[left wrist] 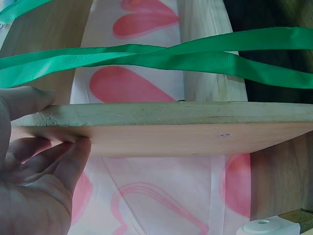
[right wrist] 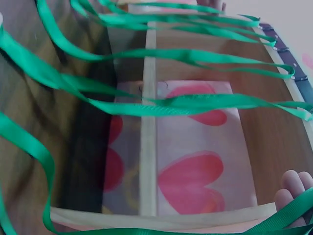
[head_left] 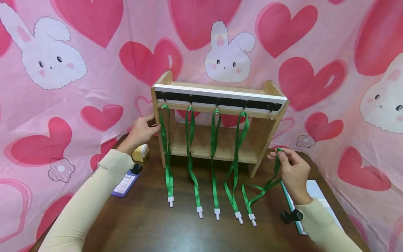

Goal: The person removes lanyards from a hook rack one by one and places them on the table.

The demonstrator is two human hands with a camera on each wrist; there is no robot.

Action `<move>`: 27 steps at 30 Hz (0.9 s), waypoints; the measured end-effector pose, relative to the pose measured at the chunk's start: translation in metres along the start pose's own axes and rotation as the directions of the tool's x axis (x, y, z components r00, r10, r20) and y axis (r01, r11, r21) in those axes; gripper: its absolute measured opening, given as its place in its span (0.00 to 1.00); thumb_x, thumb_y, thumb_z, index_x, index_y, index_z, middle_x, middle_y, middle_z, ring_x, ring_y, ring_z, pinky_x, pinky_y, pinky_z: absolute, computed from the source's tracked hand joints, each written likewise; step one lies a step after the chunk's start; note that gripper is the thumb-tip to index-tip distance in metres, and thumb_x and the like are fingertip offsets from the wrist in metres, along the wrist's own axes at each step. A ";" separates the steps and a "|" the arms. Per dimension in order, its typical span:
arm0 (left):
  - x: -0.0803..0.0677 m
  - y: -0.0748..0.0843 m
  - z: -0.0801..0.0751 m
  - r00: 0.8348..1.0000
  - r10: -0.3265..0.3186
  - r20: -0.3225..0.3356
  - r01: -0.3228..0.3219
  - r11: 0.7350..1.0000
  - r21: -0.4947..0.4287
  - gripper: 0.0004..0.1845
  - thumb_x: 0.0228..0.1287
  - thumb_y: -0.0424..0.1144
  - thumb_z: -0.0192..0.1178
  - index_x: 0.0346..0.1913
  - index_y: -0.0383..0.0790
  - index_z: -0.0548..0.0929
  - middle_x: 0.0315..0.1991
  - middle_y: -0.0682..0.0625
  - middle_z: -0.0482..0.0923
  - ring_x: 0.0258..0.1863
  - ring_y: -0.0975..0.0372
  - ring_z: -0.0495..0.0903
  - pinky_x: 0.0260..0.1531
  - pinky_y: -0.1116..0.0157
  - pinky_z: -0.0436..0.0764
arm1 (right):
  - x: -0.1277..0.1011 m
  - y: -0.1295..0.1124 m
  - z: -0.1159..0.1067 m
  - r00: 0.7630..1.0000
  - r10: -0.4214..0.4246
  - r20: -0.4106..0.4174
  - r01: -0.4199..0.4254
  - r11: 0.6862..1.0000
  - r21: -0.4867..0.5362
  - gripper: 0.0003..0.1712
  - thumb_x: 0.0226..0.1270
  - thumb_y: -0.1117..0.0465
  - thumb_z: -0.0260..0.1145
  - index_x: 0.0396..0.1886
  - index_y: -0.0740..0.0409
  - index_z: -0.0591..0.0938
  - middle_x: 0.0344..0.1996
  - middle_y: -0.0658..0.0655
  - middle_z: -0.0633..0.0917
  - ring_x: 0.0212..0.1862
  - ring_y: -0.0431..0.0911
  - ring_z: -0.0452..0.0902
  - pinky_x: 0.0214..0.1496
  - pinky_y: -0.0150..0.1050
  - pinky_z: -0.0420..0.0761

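A small wooden shelf point(head_left: 264, 136) stands on the table, with a black hook strip point(head_left: 201, 98) along its top front. My left hand point(head_left: 141, 131) grips the shelf's left side panel point(left wrist: 171, 113), thumb on one face and fingers on the other. Several green lanyards point(head_left: 214, 140) hang from the hooks, their white clips resting on the tabletop. To the right of the shelf, my right hand point(head_left: 294, 171) pinches the loop end of another green lanyard point(head_left: 267, 186), whose white clip point(head_left: 252, 219) lies on the table. The rightmost hook point(head_left: 270, 114) holds no lanyard.
A brown table point(head_left: 151, 224) lies beneath everything. By my left forearm are a yellow-and-white object point(head_left: 141, 153) and a blue card holder point(head_left: 126, 183). A white board or pad with a teal edge point(head_left: 321, 199) lies partly under my right arm. Pink heart-printed cloth point(head_left: 189, 45) surrounds the table.
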State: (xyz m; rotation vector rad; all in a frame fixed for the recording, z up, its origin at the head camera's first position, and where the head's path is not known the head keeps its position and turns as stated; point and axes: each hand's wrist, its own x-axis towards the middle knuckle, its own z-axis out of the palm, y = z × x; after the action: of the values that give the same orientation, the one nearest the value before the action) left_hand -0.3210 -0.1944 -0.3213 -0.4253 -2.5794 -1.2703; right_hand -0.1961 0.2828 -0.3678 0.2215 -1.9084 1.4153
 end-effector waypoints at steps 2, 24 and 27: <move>0.000 -0.001 0.001 1.000 -0.003 0.004 0.003 1.000 -0.005 0.26 0.69 0.36 0.60 0.70 0.38 0.75 0.59 0.35 0.82 0.59 0.46 0.83 0.56 0.49 0.85 | -0.007 0.000 -0.001 0.999 0.036 0.013 -0.036 0.999 0.002 0.12 0.74 0.67 0.61 0.47 0.74 0.84 0.33 0.38 0.91 0.35 0.33 0.89 0.46 0.23 0.85; 0.002 -0.006 0.003 0.999 -0.005 -0.036 0.002 0.998 -0.069 0.27 0.67 0.36 0.62 0.69 0.38 0.76 0.59 0.36 0.83 0.59 0.46 0.83 0.57 0.47 0.84 | -0.053 0.033 0.019 0.918 0.353 0.182 -0.363 0.931 0.022 0.20 0.76 0.60 0.60 0.51 0.76 0.80 0.32 0.42 0.91 0.35 0.37 0.90 0.41 0.32 0.89; 0.002 -0.006 0.004 0.999 -0.001 -0.036 -0.002 0.997 -0.074 0.27 0.66 0.35 0.62 0.69 0.38 0.76 0.58 0.36 0.83 0.59 0.46 0.83 0.57 0.48 0.84 | -0.050 0.043 0.021 0.889 0.433 0.147 -0.444 0.894 0.055 0.22 0.76 0.58 0.61 0.52 0.76 0.80 0.31 0.41 0.91 0.36 0.38 0.90 0.43 0.32 0.89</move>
State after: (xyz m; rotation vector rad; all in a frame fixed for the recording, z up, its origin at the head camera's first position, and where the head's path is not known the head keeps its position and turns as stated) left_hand -0.3249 -0.1942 -0.3274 -0.4126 -2.5085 -1.3647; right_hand -0.1927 0.2668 -0.4347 -0.0904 -2.0936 1.8228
